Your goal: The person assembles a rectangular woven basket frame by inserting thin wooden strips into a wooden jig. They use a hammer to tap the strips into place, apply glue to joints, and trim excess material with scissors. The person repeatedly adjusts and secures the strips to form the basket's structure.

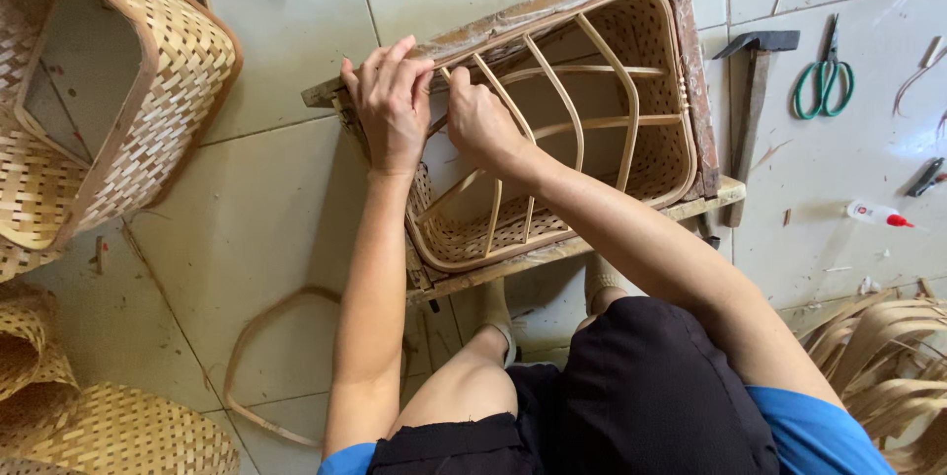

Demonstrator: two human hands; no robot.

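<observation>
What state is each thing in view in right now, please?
Basket: on its side in a wooden frame, opening up, ribs fitted.
Left hand: gripping the rim.
Right hand: pinching a rib.
Scissors: shut, on the floor.
Hammer: lying flat.
Glue bottle: capped, on its side.

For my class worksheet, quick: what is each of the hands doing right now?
Left hand: closed over the rim of the rectangular woven bamboo basket.
Right hand: pinching a thin bent bamboo strip.

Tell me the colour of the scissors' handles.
Green, on the scissors, in the head view.
</observation>
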